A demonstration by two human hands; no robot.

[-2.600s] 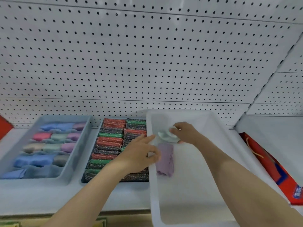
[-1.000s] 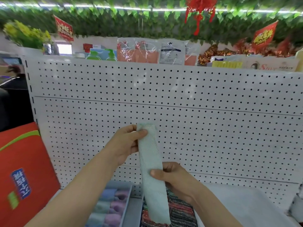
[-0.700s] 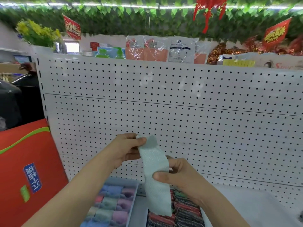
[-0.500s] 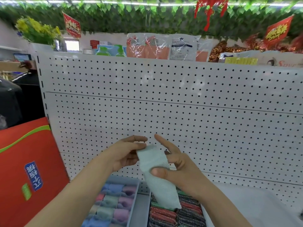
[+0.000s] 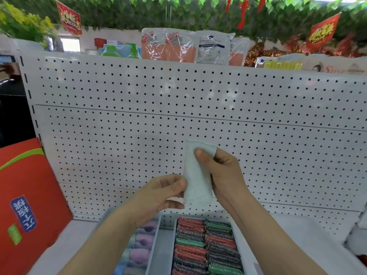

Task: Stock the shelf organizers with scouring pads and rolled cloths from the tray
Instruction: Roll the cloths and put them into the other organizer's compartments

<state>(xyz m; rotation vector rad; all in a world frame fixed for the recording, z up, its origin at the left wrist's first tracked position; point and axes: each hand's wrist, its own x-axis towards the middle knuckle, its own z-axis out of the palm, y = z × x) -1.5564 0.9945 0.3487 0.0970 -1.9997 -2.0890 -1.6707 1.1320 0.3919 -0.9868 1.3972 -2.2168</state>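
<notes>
A pale mint cloth [image 5: 196, 175], folded into a short strip, is held up in front of the pegboard. My right hand [image 5: 222, 173] grips its upper part, thumb on the front and fingers behind. My left hand [image 5: 160, 193] pinches its lower left edge. Below, the organizer of scouring pads [image 5: 206, 247] holds red, green and dark pads in rows. To its left, the organizer of rolled cloths [image 5: 139, 247] shows pink, purple and blue rolls, partly hidden by my left forearm. The white tray [image 5: 309, 239] lies at the lower right; its contents are out of view.
The white pegboard back wall [image 5: 178, 108] rises behind the shelf. A red carton [image 5: 25, 205] stands at the left on the shelf. Packaged goods [image 5: 186, 46] sit along the top of the pegboard, under green leaf garlands and red hangings.
The long hanging cloth has been folded into a shorter strip. My right hand went from its lower part to its top; my left hand dropped to its lower edge.
</notes>
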